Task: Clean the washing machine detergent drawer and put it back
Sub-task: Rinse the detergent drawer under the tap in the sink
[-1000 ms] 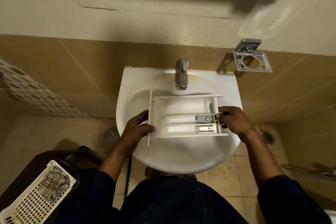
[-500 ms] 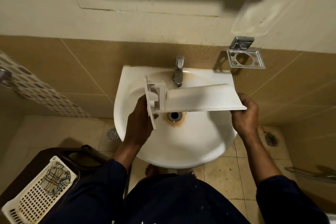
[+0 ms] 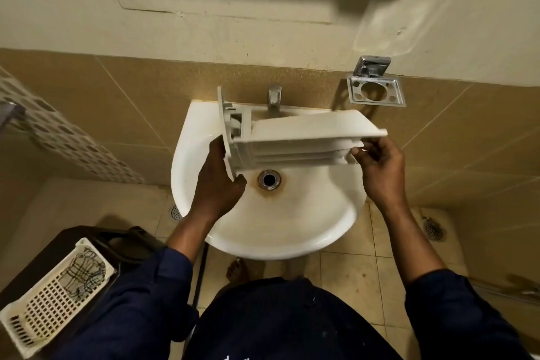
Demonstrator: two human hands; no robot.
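Observation:
The white detergent drawer point(image 3: 298, 140) is lifted above the white sink point(image 3: 277, 228), turned on its side so its underside and ribbed side wall face me. My left hand point(image 3: 219, 184) grips its front panel at the left end. At the drawer's right end, my right hand point(image 3: 377, 166) pinches the rear edge with fingers and thumb. The drawer's compartments are hidden from view.
A chrome tap point(image 3: 274, 96) stands behind the drawer, and the sink drain point(image 3: 269, 179) with a rust stain lies below it. A chrome holder point(image 3: 377, 90) hangs on the tiled wall at right. A white plastic basket point(image 3: 52, 301) sits at lower left. Floor drains flank the sink.
The drawer lay flat in the sink with its compartments up; both hands have lifted it and rolled it over, away from me. The sink drain is now uncovered.

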